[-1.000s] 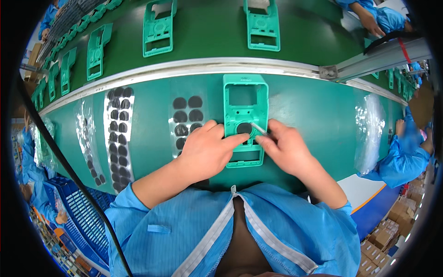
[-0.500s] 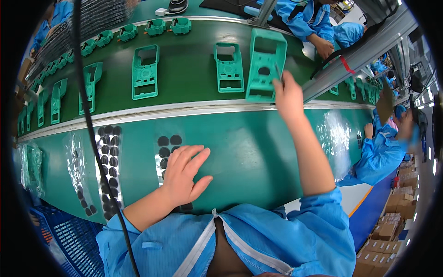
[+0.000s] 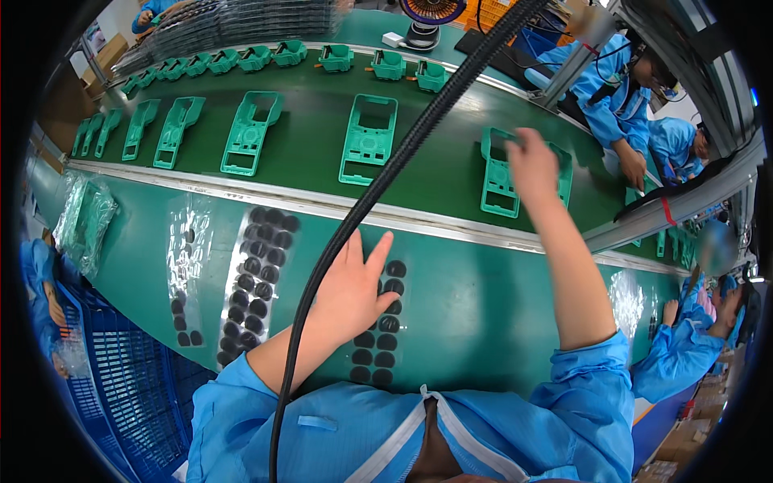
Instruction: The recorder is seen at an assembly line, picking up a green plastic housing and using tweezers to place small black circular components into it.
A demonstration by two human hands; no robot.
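Note:
My left hand (image 3: 342, 290) hovers or rests with its fingers spread over the left part of a clear sheet of black round pads (image 3: 388, 324); nothing shows in its grasp. Over the green conveyor my right hand (image 3: 535, 171) reaches out, its fingers bent and slightly blurred. Beneath and beside it lie two green plastic housings, one to its left (image 3: 498, 181) and another partly hidden to its right (image 3: 565, 171). Whether the fingers grip either housing cannot be made out. More housings lie along the belt, such as one (image 3: 369, 138) behind a dark cable.
The black braided cable (image 3: 354, 213) crosses the view diagonally. Small green parts (image 3: 334, 58) line the belt's far side. Another pad sheet (image 3: 256, 282), a bagged green part (image 3: 84, 221) and a blue crate (image 3: 133, 394) are at left. A metal post (image 3: 676, 205) and co-workers stand right.
The view has turned, shifting the bench rightward. The housing held up by my right hand is now lower, beside another on the belt. My left hand's fingers have spread.

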